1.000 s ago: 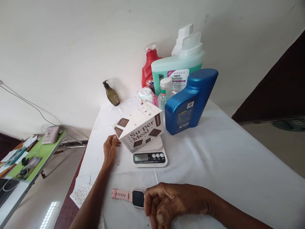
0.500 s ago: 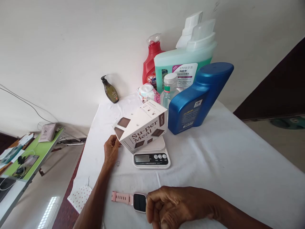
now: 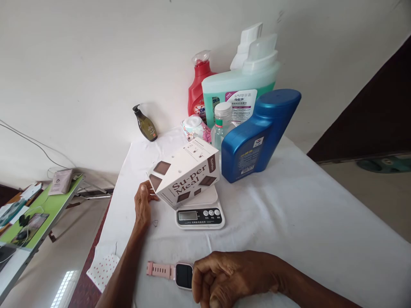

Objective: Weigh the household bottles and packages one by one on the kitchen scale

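Note:
A white box printed "Su-per Meal" sits askew on a white kitchen scale, overhanging its left side. My left hand is at the box's lower left corner, thumb raised and apart from the fingers; some fingertips pass behind the box, and whether they touch it I cannot tell. Loosely curled, my right hand rests near the front of the cloth with nothing visible in its fingers. Right beside it lies a smartwatch with a pink strap, its right side hidden by the hand.
Behind the scale stand a blue bottle, a clear bottle, a green jug, a red bottle and a wipes pack. A dark pump bottle leans near the wall. At left is a green table.
The whole view has shifted slightly. My left hand's thumb has lifted away from its fingers by the box. My right hand, the box and the scale keep their places.

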